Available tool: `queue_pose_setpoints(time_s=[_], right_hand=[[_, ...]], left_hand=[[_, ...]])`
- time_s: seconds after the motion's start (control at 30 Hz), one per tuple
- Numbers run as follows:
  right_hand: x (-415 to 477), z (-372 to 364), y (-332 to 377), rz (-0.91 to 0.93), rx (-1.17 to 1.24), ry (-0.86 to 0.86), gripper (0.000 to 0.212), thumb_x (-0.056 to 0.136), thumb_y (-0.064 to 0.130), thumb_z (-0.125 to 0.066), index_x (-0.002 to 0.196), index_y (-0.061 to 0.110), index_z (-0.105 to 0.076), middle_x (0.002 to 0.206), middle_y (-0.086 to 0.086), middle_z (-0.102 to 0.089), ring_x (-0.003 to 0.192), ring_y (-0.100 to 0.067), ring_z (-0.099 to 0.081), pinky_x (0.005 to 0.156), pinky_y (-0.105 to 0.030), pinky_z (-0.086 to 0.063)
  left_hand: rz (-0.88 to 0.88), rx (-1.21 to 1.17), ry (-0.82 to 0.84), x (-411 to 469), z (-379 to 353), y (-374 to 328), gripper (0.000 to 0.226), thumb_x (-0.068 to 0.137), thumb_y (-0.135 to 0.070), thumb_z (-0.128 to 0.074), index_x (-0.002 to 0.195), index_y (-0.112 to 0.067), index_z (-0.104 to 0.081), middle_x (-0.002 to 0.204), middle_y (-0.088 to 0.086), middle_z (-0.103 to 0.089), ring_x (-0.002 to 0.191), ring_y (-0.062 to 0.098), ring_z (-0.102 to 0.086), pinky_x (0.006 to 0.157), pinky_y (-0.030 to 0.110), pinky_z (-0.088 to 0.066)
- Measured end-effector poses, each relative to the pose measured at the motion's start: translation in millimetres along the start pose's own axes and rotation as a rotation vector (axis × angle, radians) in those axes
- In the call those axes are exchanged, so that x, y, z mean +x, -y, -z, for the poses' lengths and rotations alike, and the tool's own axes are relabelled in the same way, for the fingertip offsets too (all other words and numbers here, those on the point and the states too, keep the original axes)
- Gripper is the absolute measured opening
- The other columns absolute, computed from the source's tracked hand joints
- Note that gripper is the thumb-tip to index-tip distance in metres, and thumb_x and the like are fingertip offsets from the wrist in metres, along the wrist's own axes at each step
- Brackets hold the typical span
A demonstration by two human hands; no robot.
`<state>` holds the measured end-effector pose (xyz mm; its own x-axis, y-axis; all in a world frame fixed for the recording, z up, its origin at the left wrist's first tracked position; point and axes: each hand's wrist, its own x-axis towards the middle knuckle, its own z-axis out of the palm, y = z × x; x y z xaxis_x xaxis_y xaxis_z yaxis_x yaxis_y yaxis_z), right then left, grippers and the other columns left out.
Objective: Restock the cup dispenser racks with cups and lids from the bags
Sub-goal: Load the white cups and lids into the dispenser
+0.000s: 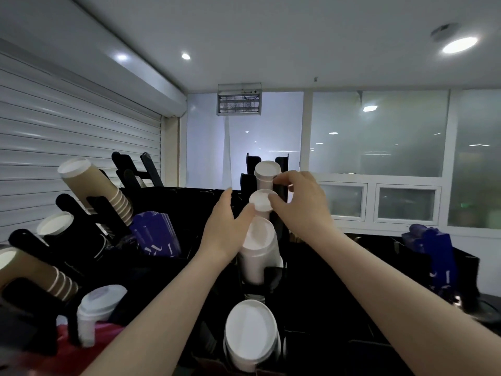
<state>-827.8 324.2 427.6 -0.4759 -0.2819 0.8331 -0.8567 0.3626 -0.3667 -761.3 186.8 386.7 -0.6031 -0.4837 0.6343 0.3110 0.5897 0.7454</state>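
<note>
Between the two hands, a middle lid stack (260, 201) of white lids lies tilted in the slot of a black dispenser rack (281, 226). The left hand (226, 226) has its thumb pressed to the stack's left rim, with the fingers (227, 195) fairly straight and pointing up beside it. The right hand (301, 202) is curled, its thumb on the stack's right rim and its fingertips bent over the rack post just above. How far they reach behind the stack is hidden.

Just above the right fingertips sits an upper lid stack (267, 169) in the same rack. Directly below the left thumb is a larger lid stack (257, 248), and a nearest lid stack (250, 332) lies between the forearms.

Left of the left hand stands a bundle of blue cup sleeves (157, 234). Farther left, brown paper cups (93, 185) slant in black holders, with a second brown stack (32, 270) at the near left and a white domed-lid stack (99, 303) beside it. Well to the right of the right hand, more blue sleeves (433, 256) stand on the counter (488, 299).

Beyond the fingers are a white roller shutter (67, 131), a wall-mounted insect zapper (239, 103) and frosted windows (379, 137).
</note>
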Motion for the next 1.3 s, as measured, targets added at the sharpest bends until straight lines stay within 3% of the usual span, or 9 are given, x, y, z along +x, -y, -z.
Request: queue_pose_setpoints(time_s=[0.13, 0.23, 0.3, 0.4, 0.5, 0.67, 0.8, 0.9, 1.3], right_hand=[[-30, 18, 1, -0.05, 0.053, 0.039, 0.011, 0.079, 0.021, -0.06, 0.077, 0.032, -0.059, 0.077, 0.015, -0.063, 0.07, 0.002, -0.057, 0.057, -0.009, -0.038], [-44, 22, -13, -0.227, 0.118, 0.259, 0.011, 0.08, 0.023, -0.059, 0.073, 0.022, -0.067, 0.069, 0.009, -0.069, 0.07, -0.007, -0.064, 0.07, -0.019, -0.054], [-49, 19, -25, -0.387, 0.193, 0.39, 0.02, 0.082, 0.025, -0.06, 0.081, 0.007, -0.069, 0.069, -0.007, -0.068, 0.067, -0.024, -0.065, 0.077, -0.036, -0.058], [-52, 11, -33, -0.601, 0.336, 0.474, 0.044, 0.085, 0.028, -0.063, 0.099, -0.014, -0.06, 0.078, -0.011, -0.056, 0.065, -0.02, -0.058, 0.066, -0.029, -0.056], [-57, 3, -30, -0.757, 0.447, 0.523, 0.04, 0.091, 0.026, -0.06, 0.104, -0.012, -0.062, 0.084, -0.011, -0.065, 0.064, -0.016, -0.065, 0.057, -0.026, -0.057], [-59, -3, -23, -0.865, 0.592, 0.505, 0.03, 0.093, 0.029, -0.056, 0.099, 0.0, -0.066, 0.07, -0.005, -0.065, 0.054, -0.012, -0.062, 0.049, -0.019, -0.049], [-56, -5, -18, -0.923, 0.694, 0.483, 0.024, 0.095, 0.026, -0.054, 0.107, 0.007, -0.059, 0.071, -0.007, -0.063, 0.051, -0.014, -0.061, 0.045, -0.02, -0.048], [-53, -6, -16, -0.948, 0.715, 0.498, 0.014, 0.093, 0.022, -0.053, 0.096, 0.01, -0.061, 0.069, -0.008, -0.063, 0.044, -0.014, -0.059, 0.044, -0.02, -0.048], [-50, -8, -18, -0.972, 0.686, 0.569, 0.017, 0.094, 0.022, -0.05, 0.098, 0.01, -0.061, 0.075, -0.01, -0.061, 0.059, -0.02, -0.058, 0.047, -0.024, -0.05]], left_hand=[[-0.121, -0.158, -0.196, -10, 8, -3, 0.035, 0.091, -0.025, -0.054, 0.126, -0.023, -0.05, 0.128, -0.007, -0.052, 0.114, 0.001, -0.05, 0.095, 0.017, -0.038], [-0.074, -0.248, -0.227, -20, 17, 1, 0.006, 0.092, -0.02, -0.053, 0.092, -0.024, -0.058, 0.093, -0.007, -0.061, 0.084, 0.004, -0.059, 0.075, 0.022, -0.047], [0.059, -0.302, -0.136, -23, 23, 7, 0.015, 0.093, -0.024, -0.052, 0.083, -0.018, -0.061, 0.084, -0.001, -0.063, 0.079, 0.014, -0.059, 0.066, 0.025, -0.047], [0.355, -0.357, 0.133, -24, 27, 15, 0.031, 0.093, -0.037, -0.052, 0.09, -0.01, -0.066, 0.097, 0.013, -0.067, 0.089, 0.026, -0.061, 0.076, 0.036, -0.049], [0.535, -0.335, 0.37, -29, 29, 28, 0.048, 0.089, -0.05, -0.054, 0.096, -0.006, -0.072, 0.105, 0.017, -0.07, 0.098, 0.029, -0.065, 0.097, 0.042, -0.046], [0.591, -0.333, 0.594, -24, 36, 45, 0.063, 0.08, -0.067, -0.052, 0.08, -0.01, -0.078, 0.089, 0.01, -0.074, 0.082, 0.018, -0.07, 0.083, 0.032, -0.051], [0.584, -0.331, 0.611, -20, 36, 48, 0.067, 0.074, -0.073, -0.054, 0.072, -0.01, -0.077, 0.08, 0.006, -0.072, 0.077, 0.016, -0.069, 0.082, 0.03, -0.05], [0.567, -0.243, 0.572, -17, 35, 46, 0.072, 0.068, -0.079, -0.054, 0.072, -0.011, -0.077, 0.079, 0.005, -0.072, 0.08, 0.016, -0.069, 0.081, 0.029, -0.051], [0.569, -0.059, 0.589, -6, 33, 32, 0.085, 0.049, -0.09, -0.049, 0.08, -0.016, -0.078, 0.088, 0.002, -0.075, 0.08, 0.01, -0.07, 0.078, 0.028, -0.051]])
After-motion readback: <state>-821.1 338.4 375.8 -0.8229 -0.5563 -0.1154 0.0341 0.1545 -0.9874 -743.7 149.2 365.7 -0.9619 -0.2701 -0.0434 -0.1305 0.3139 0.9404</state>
